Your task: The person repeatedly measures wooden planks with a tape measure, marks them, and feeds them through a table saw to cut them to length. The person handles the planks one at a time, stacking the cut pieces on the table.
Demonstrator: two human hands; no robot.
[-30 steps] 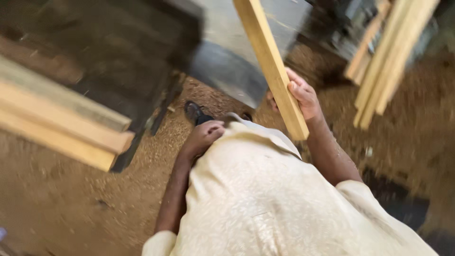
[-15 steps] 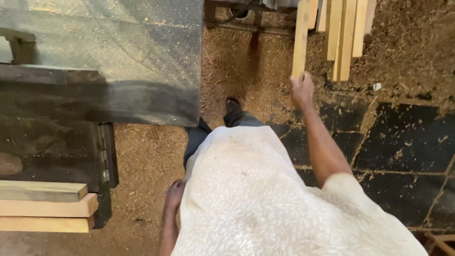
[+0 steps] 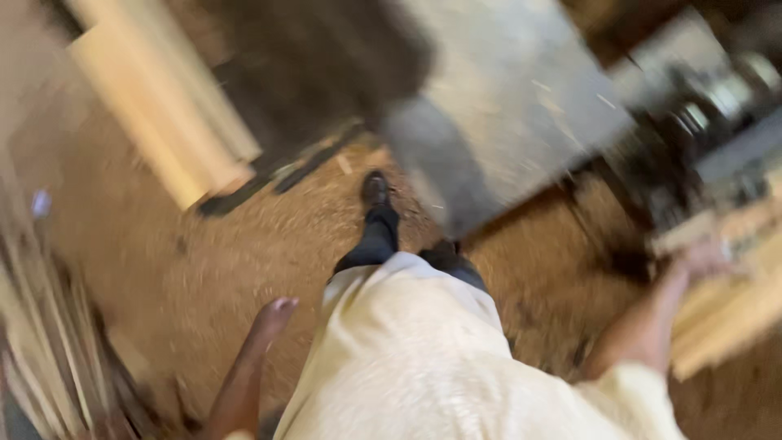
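Over sawdust floor (image 3: 204,269), right hand (image 3: 700,262) outstretched on wooden strips (image 3: 733,301), left hand (image 3: 273,318) hanging loose

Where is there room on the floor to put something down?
The sawdust floor is bare between the pale planks and the left hand. It is crowded by the right hand, among stacked wood strips and the grey machine table.

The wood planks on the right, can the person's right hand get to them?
Probably yes: the right hand already seems to rest against the pale wood planks, nothing between them, though blur hides the grip.
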